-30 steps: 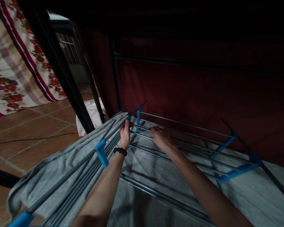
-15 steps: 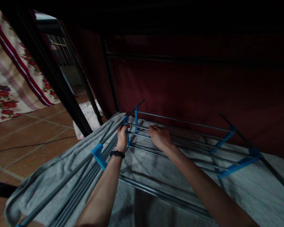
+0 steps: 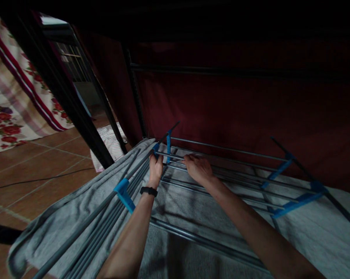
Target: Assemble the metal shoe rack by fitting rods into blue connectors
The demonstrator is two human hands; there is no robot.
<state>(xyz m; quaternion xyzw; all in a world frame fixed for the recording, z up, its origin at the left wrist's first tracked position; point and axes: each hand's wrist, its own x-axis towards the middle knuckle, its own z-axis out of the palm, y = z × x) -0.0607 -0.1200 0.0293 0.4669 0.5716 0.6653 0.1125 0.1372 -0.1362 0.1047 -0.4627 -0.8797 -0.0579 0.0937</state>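
A metal rack (image 3: 230,180) of thin grey rods with blue plastic brackets lies across the bedding. My right hand (image 3: 197,167) is closed round one of its upper rods (image 3: 170,155), left of the rack's middle. Beside that rod's left end, my left hand (image 3: 156,166), with a black band on its wrist, grips a blue bracket (image 3: 155,148); its fingertips are partly hidden. Another blue bracket (image 3: 124,193) sits nearer me on the long side tube (image 3: 84,228). At the right, a blue bracket (image 3: 298,203) holds the far ends of the rods.
A grey blanket (image 3: 175,248) lies beneath the rack. Dark metal posts (image 3: 61,85) stand at the left, with a dark red cloth (image 3: 236,108) hanging behind. A cable (image 3: 41,180) crosses the tiled floor (image 3: 52,166). A floral curtain (image 3: 9,116) hangs far left.
My left hand has shifted slightly right and turned more upright at the blue bracket. My right hand keeps its hold on the rod. The rack has barely moved.
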